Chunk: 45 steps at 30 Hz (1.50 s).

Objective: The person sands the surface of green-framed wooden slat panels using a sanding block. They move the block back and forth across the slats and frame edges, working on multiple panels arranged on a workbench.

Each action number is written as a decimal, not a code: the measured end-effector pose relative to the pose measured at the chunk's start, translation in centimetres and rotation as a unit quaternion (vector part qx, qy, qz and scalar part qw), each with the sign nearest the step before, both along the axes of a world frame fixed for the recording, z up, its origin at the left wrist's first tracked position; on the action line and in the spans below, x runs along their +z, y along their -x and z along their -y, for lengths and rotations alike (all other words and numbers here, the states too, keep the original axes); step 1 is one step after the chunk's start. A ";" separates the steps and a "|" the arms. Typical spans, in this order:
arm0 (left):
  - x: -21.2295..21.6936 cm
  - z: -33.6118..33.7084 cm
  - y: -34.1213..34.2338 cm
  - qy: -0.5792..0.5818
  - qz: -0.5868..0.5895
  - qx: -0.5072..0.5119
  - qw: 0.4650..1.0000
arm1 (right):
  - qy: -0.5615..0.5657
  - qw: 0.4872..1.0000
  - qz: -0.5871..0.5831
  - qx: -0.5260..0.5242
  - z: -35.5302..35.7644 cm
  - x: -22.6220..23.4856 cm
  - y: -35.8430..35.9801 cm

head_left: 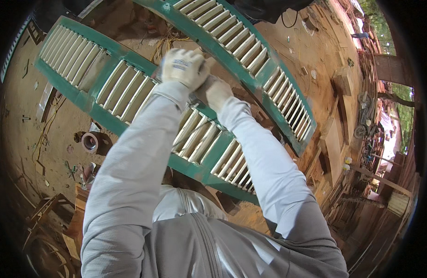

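A green louvered shutter panel (98,95) with pale slats lies crosswise below my hands. My left hand (183,68), in a white work glove, is closed with its fingers curled, above the panel's far edge. Close beside it and slightly nearer me is my right hand (215,92), also gloved and closed. A small dark and metallic part shows between the hands, mostly hidden by them, so its kind cannot be told. A second green louvered panel (257,83) with white slats runs from the top toward the right, just beyond my right hand.
A brown hollow cylinder (94,143) stands on the dirt floor (25,155) at the left. Wooden boards (332,150) and a wooden block (343,81) lie at the right. Yellow cord (169,42) trails behind the panels. Scrap wood lies at the lower left.
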<state>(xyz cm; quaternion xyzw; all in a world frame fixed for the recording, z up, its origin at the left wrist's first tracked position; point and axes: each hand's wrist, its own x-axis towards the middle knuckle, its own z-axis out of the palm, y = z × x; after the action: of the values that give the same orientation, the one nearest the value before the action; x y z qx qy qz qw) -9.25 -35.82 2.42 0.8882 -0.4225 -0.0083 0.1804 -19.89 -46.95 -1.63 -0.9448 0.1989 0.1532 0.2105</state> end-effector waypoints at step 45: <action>-0.3 8.0 14.7 -0.009 0.030 -0.265 0.964 | -0.006 0.959 0.065 -0.276 0.2 2.0 19.3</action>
<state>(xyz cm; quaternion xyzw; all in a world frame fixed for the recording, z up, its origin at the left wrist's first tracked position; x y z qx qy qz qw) -23.91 -43.80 2.10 0.7461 -0.6477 -0.0325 0.1510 -39.15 -47.13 0.36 -0.8595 0.4373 0.0286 0.2631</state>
